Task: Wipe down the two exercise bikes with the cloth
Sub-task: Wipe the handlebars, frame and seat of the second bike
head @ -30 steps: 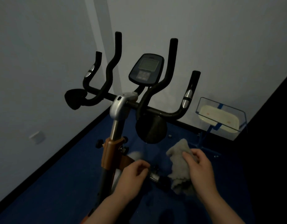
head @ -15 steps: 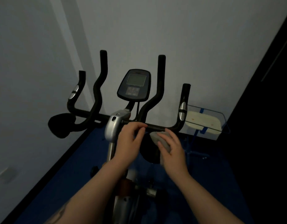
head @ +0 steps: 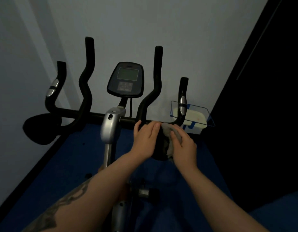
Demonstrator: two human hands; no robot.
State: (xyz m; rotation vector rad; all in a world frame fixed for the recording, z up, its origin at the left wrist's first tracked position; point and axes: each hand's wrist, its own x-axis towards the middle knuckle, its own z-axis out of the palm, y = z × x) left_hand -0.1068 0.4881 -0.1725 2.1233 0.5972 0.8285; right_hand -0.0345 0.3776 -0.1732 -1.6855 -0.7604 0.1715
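Cloth sits bunched on the black handlebar crossbar, pressed there by the right hand, whose fingers are curled over it in a grasp. Left hand lies just beside that grip, toward the silver stem, fingers fairly straight and draped over the bar; thumb side is hidden, so whether it wraps the bar I can't tell. Likely reason for the layout: left hand steadies the bar while the right works the cloth along the section out toward the right-end grip. Part of the cloth hangs below the grip, over the round dark pad under the bar. Console stands above and beyond the grip, well apart from both hands. Judgement: handlebar wipe in progress on this exercise bike; most of the frame looks not yet covered. Hard to read: lighting is dim, so cloth edges blend into the pad; lower frame and the pedal area below the forearms are mostly blocked. Second bike isn't in view. A clear tray holding something pale sits beyond the right-end grip; contents unclear.
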